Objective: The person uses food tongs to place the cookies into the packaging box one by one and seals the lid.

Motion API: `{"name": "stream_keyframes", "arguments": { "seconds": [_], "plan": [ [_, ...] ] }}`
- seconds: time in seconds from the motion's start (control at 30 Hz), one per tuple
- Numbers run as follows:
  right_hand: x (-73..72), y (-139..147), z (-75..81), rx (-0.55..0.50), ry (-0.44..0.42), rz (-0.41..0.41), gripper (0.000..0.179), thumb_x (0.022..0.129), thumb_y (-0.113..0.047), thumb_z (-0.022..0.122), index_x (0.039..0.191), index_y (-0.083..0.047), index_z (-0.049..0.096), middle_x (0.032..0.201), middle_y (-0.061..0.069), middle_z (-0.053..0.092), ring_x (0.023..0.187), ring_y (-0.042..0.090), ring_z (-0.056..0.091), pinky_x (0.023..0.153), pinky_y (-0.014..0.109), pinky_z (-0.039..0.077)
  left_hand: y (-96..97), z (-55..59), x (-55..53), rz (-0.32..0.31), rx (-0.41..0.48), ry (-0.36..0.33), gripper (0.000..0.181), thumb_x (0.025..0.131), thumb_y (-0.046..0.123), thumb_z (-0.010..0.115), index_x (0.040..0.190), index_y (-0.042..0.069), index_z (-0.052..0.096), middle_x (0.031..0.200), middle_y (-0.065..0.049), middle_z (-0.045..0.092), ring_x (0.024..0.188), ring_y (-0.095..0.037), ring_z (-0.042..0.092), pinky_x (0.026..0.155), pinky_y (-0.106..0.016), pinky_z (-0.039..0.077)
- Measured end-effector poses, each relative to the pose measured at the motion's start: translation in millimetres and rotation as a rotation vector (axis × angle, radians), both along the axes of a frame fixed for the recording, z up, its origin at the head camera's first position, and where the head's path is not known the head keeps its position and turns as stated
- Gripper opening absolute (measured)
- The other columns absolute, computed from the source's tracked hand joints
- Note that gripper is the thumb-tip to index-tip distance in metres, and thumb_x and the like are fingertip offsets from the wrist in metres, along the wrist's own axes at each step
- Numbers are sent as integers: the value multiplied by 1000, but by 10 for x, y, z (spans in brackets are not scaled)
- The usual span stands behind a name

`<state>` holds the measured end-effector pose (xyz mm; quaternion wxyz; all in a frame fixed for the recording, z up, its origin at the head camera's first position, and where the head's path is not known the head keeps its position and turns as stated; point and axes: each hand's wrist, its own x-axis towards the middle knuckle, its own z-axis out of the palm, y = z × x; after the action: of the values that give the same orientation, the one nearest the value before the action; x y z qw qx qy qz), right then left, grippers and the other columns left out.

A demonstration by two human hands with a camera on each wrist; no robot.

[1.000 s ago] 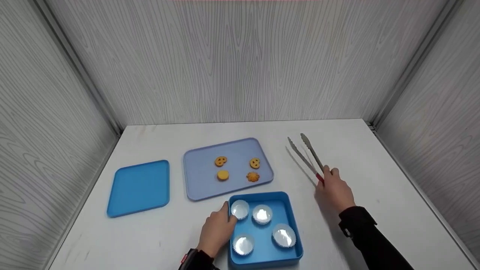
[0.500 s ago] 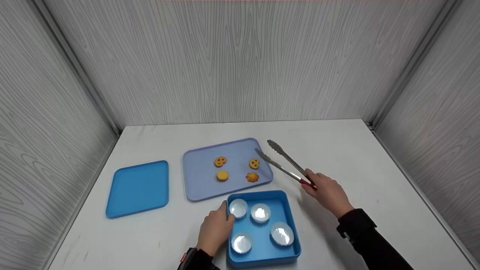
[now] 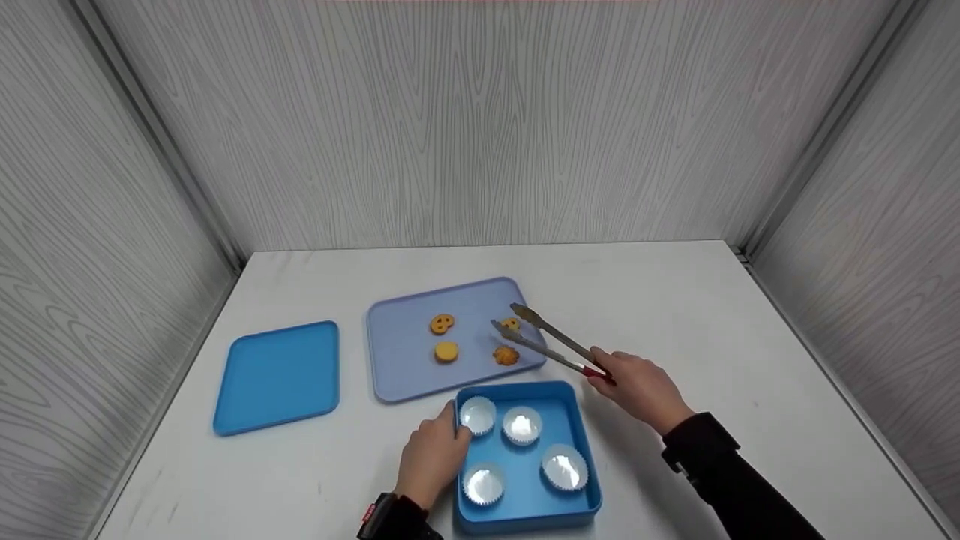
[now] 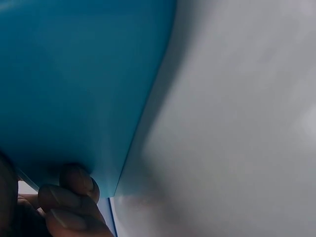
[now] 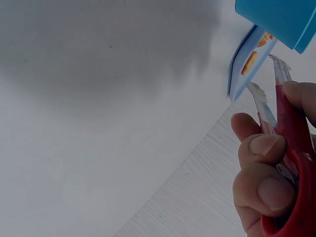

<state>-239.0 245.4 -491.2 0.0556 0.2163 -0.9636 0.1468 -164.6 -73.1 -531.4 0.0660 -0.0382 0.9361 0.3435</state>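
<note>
My right hand point(image 3: 637, 390) grips metal tongs point(image 3: 544, 349) by their red handle point(image 5: 296, 128). The spread tips of the tongs hang over the right part of a lavender tray point(image 3: 405, 382), around a pretzel-shaped cookie point(image 3: 511, 324) that they partly cover. A flower-shaped cookie point(image 3: 505, 355) lies just in front of it. My left hand point(image 3: 433, 457) holds the left wall of a blue box point(image 3: 521, 517), thumb over the rim and fingers against the outside. Inside the box stand several white paper cups point(image 3: 484, 484).
A second pretzel-shaped cookie point(image 3: 442, 323) and a round yellow cookie point(image 3: 445, 351) lie on the tray's middle. A flat blue tray or lid point(image 3: 281, 379) lies to the left. Grey wood-grain panels point(image 3: 480, 127) enclose the white table point(image 3: 675, 300) at the back and sides.
My right hand has swung the tongs left and down, from above the table at right to over the lavender tray. The left hand stays on the box.
</note>
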Motion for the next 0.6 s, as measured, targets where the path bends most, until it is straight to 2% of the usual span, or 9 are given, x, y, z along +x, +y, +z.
{"name": "stream_keyframes", "arguments": {
  "seconds": [0.17,0.47,0.6],
  "plan": [
    [-7,-46,3,27,7,6,40,91,-23,77,128,-11,67,82,2,65,68,15,54,63,33,52,0,-2,2,-1,1,19,57,97,23,54,147,-6,50,139,-24,61,122,-40,63,100,-57,50],
    [-13,-90,17,35,31,3,34,90,-21,78,122,-11,68,77,0,63,64,14,53,60,32,51,5,30,-26,7,2,-34,58,98,24,55,148,-4,49,141,-24,60,124,-40,62,103,-57,48],
    [-11,-97,14,41,47,1,35,90,-20,78,122,-10,69,77,1,65,64,15,54,60,34,52,5,23,-25,8,-1,-26,58,98,25,55,148,-4,49,140,-24,60,123,-41,62,102,-57,49]
  ]
}}
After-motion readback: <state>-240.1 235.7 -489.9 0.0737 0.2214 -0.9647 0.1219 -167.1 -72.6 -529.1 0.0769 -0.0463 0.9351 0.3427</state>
